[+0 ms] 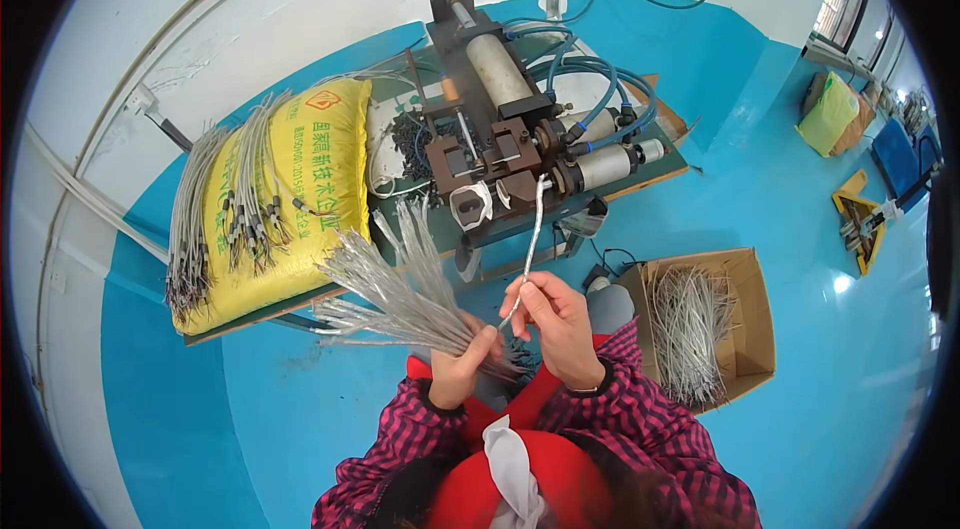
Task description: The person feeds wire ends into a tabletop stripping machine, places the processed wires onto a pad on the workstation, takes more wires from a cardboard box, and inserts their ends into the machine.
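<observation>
My left hand (pixel 465 364) is closed around a thick bundle of silvery cables (pixel 400 289), whose far ends fan out up and to the left. Pinched in my right hand (pixel 560 329) is a single silvery cable (pixel 533 239). It rises from my fingers toward the front of a dark metal machine (pixel 510 149), its upper end beside the clamp blocks; whether it touches them I cannot tell. The bundle's near ends, below my left hand, are dark and partly hidden.
A yellow sack (pixel 290 189) on the bench's left carries several cables with dark ends (pixel 250 229). Blue air hoses (pixel 625 94) loop behind the machine. On the right, a cardboard box (pixel 755 329) on the blue floor holds many silvery cables. A yellow tray (pixel 855 219) lies farther right.
</observation>
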